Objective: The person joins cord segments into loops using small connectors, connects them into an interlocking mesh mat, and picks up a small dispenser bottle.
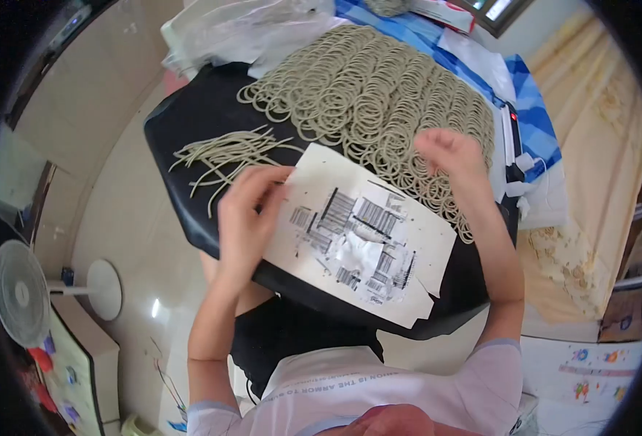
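My left hand (248,211) is at the left edge of a pale cardboard sheet (321,171). Its fingers are bent, with a gap showing between thumb and forefinger; I see nothing held there. Printed barcode labels and a torn white patch (358,253) cover the middle of the sheet. Just beyond that hand lies a loose bunch of thin beige cords (226,156). My right hand (453,154) hovers over the right part of many overlapping beige rings (364,91), its fingers curled together. Whatever they may pinch is too small to make out.
The work lies on a black-covered table (190,109). Clear plastic bags (248,33) sit at its far left, and a blue checked cloth (535,109) is at the far right. A cutter-like tool (511,134) lies beside the rings. A fan (21,293) stands at left.
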Demonstrator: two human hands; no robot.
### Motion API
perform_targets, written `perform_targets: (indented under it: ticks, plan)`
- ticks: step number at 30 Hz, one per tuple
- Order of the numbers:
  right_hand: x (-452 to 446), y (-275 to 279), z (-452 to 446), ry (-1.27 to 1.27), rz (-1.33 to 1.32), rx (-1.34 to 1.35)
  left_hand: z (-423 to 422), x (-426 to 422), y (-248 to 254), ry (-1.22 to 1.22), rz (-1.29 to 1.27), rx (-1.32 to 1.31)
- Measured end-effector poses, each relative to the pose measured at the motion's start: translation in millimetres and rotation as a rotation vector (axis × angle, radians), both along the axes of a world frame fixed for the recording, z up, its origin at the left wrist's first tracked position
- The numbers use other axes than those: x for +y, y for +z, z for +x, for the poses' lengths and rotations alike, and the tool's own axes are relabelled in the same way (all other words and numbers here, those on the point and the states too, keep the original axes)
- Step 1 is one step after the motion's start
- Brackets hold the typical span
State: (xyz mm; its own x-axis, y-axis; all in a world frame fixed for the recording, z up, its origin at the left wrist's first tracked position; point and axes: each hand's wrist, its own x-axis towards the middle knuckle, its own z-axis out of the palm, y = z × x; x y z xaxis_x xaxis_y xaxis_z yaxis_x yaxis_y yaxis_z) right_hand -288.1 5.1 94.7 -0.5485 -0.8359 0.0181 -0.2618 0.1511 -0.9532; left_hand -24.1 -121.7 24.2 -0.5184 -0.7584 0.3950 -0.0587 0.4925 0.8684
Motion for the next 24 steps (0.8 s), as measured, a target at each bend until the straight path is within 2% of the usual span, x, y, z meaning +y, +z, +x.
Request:
perform_targets:
  ticks: [1, 4, 8, 12, 15, 22, 24]
  plan:
    - [-7.1, 1.3, -21.2, -0.050, -0.004, 0.085, -0.4, -7.2, 2.7, 0.078, -0.098, -0.042]
    - [-29.7, -8.6, -77.9, -0.138, -0.007, 0.103, 1.7, -33.8, -14.6, 0.242, -0.406, -0.210]
    - [-54.4, -19.6, -118.3, -0.199, 0.085, 0.066, 3.5, -38.3, -20.1, 0.258, -0.272, -0.245]
    - [-70.8, -28.9, -132.7, -0.241, 0.101, 0.085, 3.7, -41.4, -28.8, 0.281, -0.449, -0.315]
    - [-78.0, -37.2, -140.1, -0.262, 0.096, 0.115, 2.5, -38.8, -26.6, 0.260, -0.352, -0.309]
    - [-84.3, -49.7, -158.6, -0.248, 0.135, 0.218, 2.8, -40.9, -26.2, 0.243, -0.403, -0.328]
    - [-84.4, -51.0, -159.5, -0.253, 0.104, 0.342, 3.0, -43.5, -27.4, 0.243, -0.444, -0.323]
